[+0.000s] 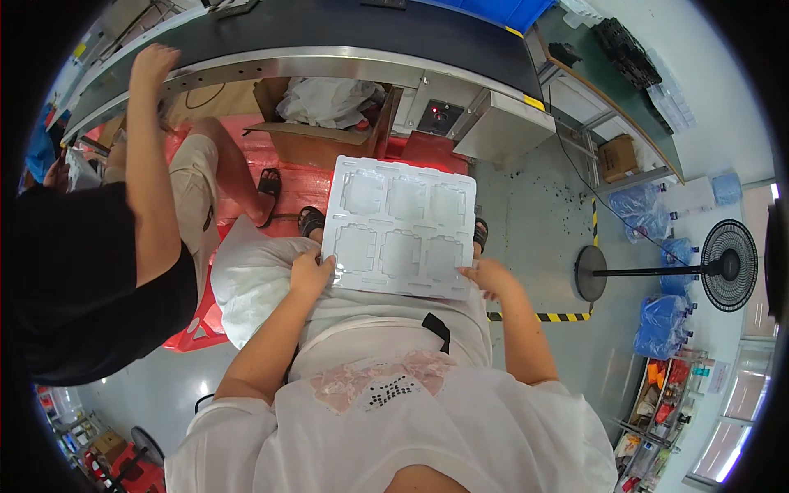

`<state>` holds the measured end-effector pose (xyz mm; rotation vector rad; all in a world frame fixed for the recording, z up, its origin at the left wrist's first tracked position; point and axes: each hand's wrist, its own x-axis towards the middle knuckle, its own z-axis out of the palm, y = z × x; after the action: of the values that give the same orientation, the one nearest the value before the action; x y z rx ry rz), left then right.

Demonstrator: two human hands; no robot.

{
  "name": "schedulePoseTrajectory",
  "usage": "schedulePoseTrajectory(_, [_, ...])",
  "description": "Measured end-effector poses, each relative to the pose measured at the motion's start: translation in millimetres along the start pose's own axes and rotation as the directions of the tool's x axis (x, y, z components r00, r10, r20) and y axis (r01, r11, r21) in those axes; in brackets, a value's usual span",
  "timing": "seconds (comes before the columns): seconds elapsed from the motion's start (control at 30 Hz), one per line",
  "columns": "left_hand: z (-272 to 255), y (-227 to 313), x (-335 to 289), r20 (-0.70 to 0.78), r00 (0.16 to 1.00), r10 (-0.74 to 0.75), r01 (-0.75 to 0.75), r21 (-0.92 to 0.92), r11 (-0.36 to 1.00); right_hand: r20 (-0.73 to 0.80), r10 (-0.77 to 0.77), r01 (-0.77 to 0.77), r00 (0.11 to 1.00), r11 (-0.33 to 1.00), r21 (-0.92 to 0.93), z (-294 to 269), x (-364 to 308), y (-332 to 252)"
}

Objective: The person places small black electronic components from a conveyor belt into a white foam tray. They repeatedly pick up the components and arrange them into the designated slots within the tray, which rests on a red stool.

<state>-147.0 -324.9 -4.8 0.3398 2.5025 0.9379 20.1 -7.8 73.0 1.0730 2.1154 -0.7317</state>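
A white moulded plastic tray (401,222) with several rectangular pockets rests over my lap, slightly tilted. Its pockets hold nothing that I can make out. My left hand (311,275) grips the lower left edge, thumb on top and the other fingers hidden beneath. At the lower right corner, my right hand (490,278) pinches the tray's edge between thumb and fingers.
A black conveyor belt (329,33) runs across the front, with an open cardboard box (320,144) of plastic bags under it. To my left sits a co-worker in black (90,279), one arm raised to the belt. A standing fan (727,264) is on the right.
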Motion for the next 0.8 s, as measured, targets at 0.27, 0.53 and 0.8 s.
schedulePoseTrajectory(0.27, [-33.3,39.1,16.0,-0.109,0.965,0.239,-0.243,-0.032,0.969,-0.356,-0.686,0.772,0.634,0.585,0.248,-196.2,-81.5,-140.4])
schedulePoseTrajectory(0.53, [-164.9,241.9,131.6,-0.581,0.364,0.728,-0.848,0.116,0.517,-0.711,-0.694,0.441,0.117,0.677,-0.589,-331.2,108.3,-235.7])
schedulePoseTrajectory(0.8, [-229.3,263.4,338.5,-0.222,0.475,0.852,-0.514,0.716,0.473,-0.596,-0.651,0.446,0.47,0.758,-0.476,-350.5,79.5,-241.8])
